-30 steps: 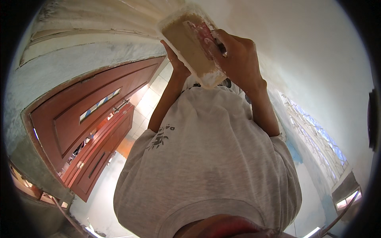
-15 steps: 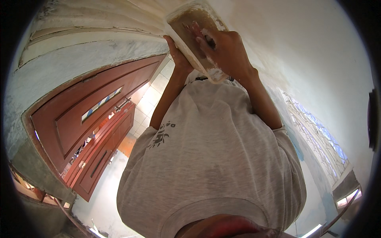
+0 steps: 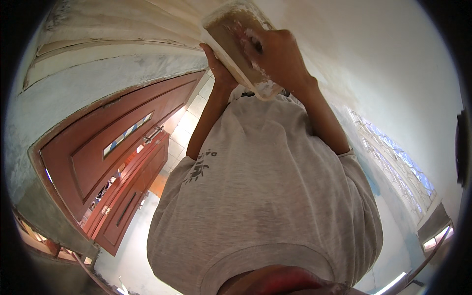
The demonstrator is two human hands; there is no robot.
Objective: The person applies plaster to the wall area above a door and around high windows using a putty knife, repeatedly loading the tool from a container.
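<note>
My right hand (image 3: 282, 56) grips the reddish handle (image 3: 242, 38) of a pale, rectangular float-like tool (image 3: 221, 32), crusted with white material around its edges. The tool is tilted, raised above my grey shirt (image 3: 260, 187) at the top of the view. My left hand (image 3: 219, 66) is at the tool's left long edge, thumb up along it; its fingers are mostly hidden behind the tool, so I cannot tell how firmly it holds.
Red wooden double doors (image 3: 108, 142) stand on the left under a patchy plastered lintel (image 3: 64, 86). A pale wall (image 3: 378, 54) rises on the right with a grilled window (image 3: 393, 157). Tiled flooring (image 3: 189, 123) shows beyond my left arm.
The tool and both my hands have shifted slightly upward, and my right forearm has moved up a little. The tool now shows more of its long left side.
</note>
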